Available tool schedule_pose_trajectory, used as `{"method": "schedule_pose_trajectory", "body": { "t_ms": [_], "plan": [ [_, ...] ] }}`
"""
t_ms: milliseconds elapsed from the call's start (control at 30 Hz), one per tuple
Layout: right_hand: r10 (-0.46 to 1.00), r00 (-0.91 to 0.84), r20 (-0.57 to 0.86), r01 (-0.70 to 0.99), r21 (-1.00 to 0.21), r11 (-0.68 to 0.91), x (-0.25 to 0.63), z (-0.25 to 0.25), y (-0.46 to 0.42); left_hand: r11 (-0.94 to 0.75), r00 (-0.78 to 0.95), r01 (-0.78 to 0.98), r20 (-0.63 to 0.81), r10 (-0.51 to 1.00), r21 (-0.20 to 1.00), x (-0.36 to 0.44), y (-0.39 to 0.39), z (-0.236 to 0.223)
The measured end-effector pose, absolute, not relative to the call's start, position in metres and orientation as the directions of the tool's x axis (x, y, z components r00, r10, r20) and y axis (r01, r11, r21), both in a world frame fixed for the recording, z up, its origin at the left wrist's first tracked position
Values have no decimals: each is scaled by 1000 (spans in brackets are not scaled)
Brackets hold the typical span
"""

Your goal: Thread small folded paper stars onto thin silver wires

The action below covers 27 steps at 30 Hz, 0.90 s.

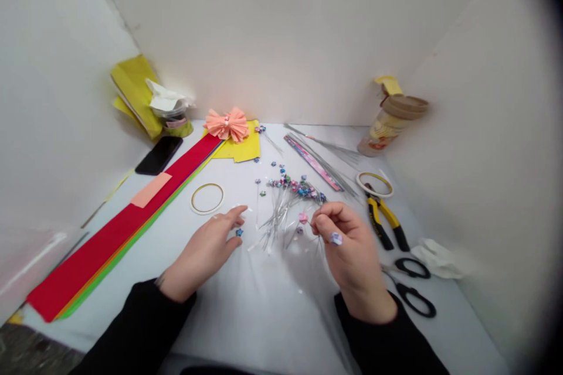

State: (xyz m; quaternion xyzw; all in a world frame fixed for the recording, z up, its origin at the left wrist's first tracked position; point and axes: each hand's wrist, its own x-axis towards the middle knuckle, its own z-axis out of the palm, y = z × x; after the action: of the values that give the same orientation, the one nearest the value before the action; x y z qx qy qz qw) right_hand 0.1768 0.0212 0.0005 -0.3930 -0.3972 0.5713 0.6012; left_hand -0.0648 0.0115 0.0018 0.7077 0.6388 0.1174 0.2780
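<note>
My left hand (206, 252) lies low on the white table (272, 310), fingers stretched toward a tiny blue paper star (238, 232) at its fingertips. My right hand (347, 246) is curled, thumb and forefinger pinched on a thin wire stem topped with a pink star (303, 218). A small purple star (336, 238) rests on its fingers. Between and beyond the hands lies a loose bundle of wire stems with coloured stars (288, 196).
Long red and green paper strips (114, 234) run along the left. A tape ring (207, 197), a phone (159, 154), an orange paper flower (227, 123), yellow pliers (383, 221), black scissors (411, 284), another tape roll (375, 183) and a jar (391, 123) surround the work spot.
</note>
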Motion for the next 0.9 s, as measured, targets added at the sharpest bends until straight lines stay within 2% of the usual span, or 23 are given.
{"method": "schedule_pose_trajectory", "body": {
  "t_ms": [133,200,300,367,500,600,900],
  "plan": [
    [999,7,39,-331,-943,39,176,0,19,14,76,860,-155,985,510,-59,8,-6],
    [998,-2,55,-271,-961,53,176,1,17,48,36,775,-120,992,630,-56,11,-2],
    [994,-60,88,-128,-989,80,176,4,14,132,1,425,-147,989,895,-46,17,13],
    [988,-118,97,-35,-995,94,175,7,12,192,23,158,-198,980,969,-35,23,23],
    [976,-192,98,61,-992,111,171,11,11,268,149,-264,-235,960,926,-13,33,28],
    [978,-191,78,95,-991,98,170,13,12,289,194,-442,-225,955,849,-6,34,21],
    [977,-214,12,132,-990,41,162,16,10,327,292,-544,-190,937,773,-6,24,7]
  ]
}}
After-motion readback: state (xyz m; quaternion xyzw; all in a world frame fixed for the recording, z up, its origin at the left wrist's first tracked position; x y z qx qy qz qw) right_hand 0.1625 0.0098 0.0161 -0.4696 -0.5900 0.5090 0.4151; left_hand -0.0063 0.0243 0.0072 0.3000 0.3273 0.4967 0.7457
